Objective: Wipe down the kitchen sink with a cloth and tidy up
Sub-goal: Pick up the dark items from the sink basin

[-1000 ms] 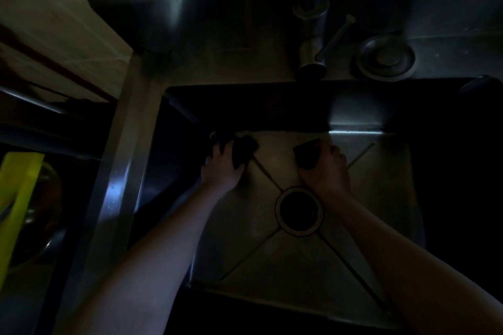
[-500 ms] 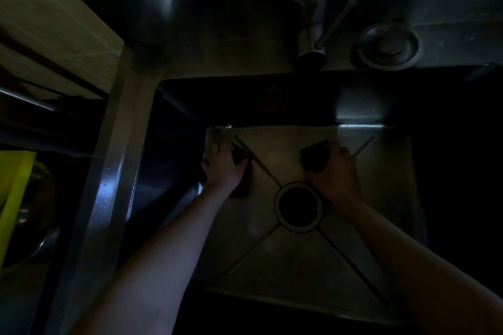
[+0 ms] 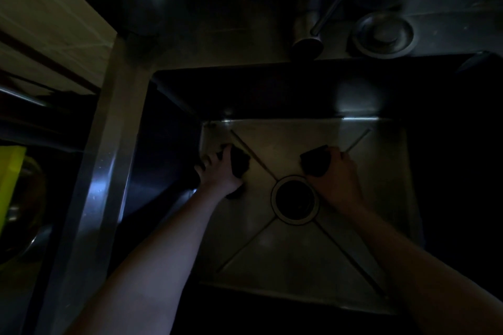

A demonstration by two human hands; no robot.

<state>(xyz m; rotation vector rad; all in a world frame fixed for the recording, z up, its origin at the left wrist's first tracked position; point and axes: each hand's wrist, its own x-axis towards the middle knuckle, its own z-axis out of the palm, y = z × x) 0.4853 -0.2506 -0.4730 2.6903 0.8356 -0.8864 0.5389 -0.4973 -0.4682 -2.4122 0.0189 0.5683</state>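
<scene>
Sink (image 3: 313, 253): steel basin, rigid, fixed, floor creased in an X down to the drain (image 3: 295, 200). Looks smooth, probably slick if wet; scene is very dark, can't tell wet or dry. Nothing to lift here, just press and wipe.

Tap (image 3: 307, 22) and a round metal cap (image 3: 382, 35) sit on the surface behind the basin. Yellow-green item (image 3: 9, 185) far left, too dim to identify.

Left hand (image 3: 217, 174) is at the far-left corner of the floor, fingers spread over a dark cloth (image 3: 239, 163), pressing it flat against the steel.

Right hand (image 3: 337, 174) is just right of the drain, fingers clenched around a second dark wad (image 3: 315, 160); cloth or sponge, can't tell.

Both pieces look soft, light, floppy. Best handled bunched under the palm, not pinched at an edge, so they don't slide on steel. Corners and creases likely need fingertip pressure.
</scene>
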